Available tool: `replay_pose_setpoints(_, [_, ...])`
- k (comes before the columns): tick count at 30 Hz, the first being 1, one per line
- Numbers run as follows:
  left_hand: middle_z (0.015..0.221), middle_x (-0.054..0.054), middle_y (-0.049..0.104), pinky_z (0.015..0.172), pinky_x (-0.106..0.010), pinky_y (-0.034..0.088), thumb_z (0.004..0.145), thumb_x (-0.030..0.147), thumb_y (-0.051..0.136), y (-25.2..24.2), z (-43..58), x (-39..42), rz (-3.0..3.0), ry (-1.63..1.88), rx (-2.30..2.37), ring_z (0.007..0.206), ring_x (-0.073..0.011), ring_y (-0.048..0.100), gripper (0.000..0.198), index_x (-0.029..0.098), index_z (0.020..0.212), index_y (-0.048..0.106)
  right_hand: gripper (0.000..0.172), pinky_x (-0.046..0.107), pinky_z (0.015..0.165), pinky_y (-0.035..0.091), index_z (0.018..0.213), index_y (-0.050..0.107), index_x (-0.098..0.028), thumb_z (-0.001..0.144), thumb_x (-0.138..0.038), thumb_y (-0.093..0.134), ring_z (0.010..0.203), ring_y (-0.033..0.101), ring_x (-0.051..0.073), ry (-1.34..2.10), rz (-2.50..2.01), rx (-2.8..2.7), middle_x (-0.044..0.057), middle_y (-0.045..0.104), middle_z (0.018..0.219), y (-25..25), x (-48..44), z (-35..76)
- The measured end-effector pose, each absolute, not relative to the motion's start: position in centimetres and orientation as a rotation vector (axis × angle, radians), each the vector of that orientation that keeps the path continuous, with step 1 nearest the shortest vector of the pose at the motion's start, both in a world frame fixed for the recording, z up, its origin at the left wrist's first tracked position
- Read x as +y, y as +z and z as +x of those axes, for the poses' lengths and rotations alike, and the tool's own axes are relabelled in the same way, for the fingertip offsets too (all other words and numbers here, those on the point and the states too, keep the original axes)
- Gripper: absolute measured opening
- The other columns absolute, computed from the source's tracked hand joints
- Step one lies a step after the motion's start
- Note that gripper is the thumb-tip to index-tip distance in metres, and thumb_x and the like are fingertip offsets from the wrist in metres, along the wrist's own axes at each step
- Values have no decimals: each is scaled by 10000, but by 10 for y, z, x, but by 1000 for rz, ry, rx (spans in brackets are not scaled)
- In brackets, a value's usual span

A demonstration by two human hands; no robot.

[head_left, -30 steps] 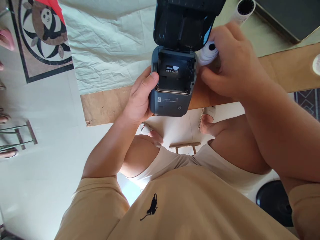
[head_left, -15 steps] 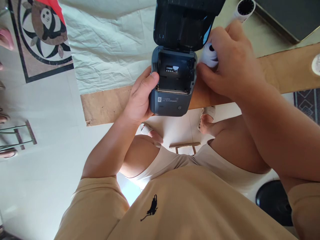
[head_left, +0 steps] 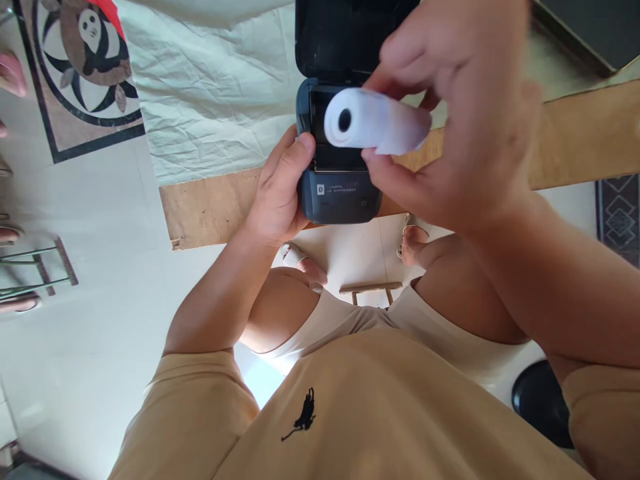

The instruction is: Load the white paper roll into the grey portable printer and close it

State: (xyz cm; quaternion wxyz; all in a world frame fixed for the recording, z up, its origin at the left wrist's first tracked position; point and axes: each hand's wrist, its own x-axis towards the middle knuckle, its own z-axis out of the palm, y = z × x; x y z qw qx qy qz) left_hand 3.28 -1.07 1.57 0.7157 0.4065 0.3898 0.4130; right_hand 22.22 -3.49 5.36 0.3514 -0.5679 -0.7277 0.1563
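Note:
My left hand (head_left: 285,183) grips the left side of a dark blue portable label printer (head_left: 340,203), its thumb on the rim by the paper bay. The printer's black lid (head_left: 340,40) stands swung up, so the bay shows. In my right hand (head_left: 460,127) is a white paper roll (head_left: 373,120), pinched between thumb and fingers. One end with a dark core hole points left. The roll is above the printer's bay and hides much of it; whether it touches the printer I cannot tell.
A pale green cloth (head_left: 210,87) covers the table, whose bare wooden edge (head_left: 210,207) runs along the front. At the upper right lies a dark flat object (head_left: 595,27). A black round stool seat (head_left: 543,403) is at lower right. Another person's foot in a pink shoe (head_left: 13,73) shows at far left.
My right hand has lifted the paper roll from the table beside the printer and brought it left over the bay. The left hand and printer have shifted slightly.

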Motion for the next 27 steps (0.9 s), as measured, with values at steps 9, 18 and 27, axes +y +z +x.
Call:
replay_pose_setpoints(9, [733,-27,685,754,-355,530,873,583,638,16,34,-16,932,955,776,960,-273,698,310,280,932,662,289,414,873,476,990,587,-238,726,-144,513,989,699,264,-52,-1512,-2059,-16,690,930,58,-33,208])
replay_pose_setpoints(18, [759,-38,628,661,-338,460,858,645,616,18,33,-15,975,955,873,844,-249,645,380,266,865,647,128,390,796,469,774,565,-248,801,-140,503,916,667,221,-51,-1308,-2085,-31,731,954,49,-36,211])
replay_pose_setpoints(27, [1214,14,680,873,-321,552,666,194,815,20,28,-15,969,972,714,1088,-219,692,682,359,1280,570,109,401,785,487,854,604,-270,875,-375,589,906,648,193,-41,-1030,-2103,-28,739,988,41,-43,217])
